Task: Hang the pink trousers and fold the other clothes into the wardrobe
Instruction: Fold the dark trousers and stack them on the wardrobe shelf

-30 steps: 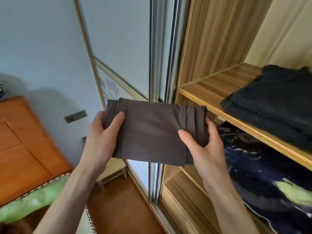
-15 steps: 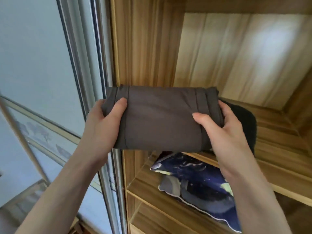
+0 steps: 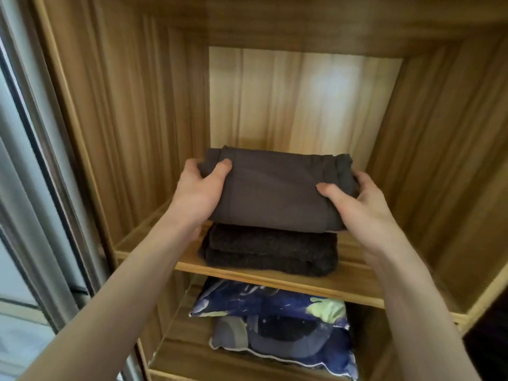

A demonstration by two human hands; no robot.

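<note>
Two hands, head view: left hand point(image 3: 199, 192) and right hand point(image 3: 357, 202) each grip one end of the folded grey garment point(image 3: 275, 188), thumbs on top, fingers curled round the ends.
Garment location: resting on the dark folded towel point(image 3: 270, 253), on the wardrobe shelf point(image 3: 354, 284).
Materials: garment smooth woven cloth, rectangular, gathered band at its right end; towel thick and fuzzy; shelf light wood grain.
Edges and room: towel front lies just behind the shelf's front edge; open space above the stack and at both sides.
Surroundings: printed blue package point(image 3: 277, 325) in the compartment below; sliding door frame point(image 3: 41, 160) at left.
</note>
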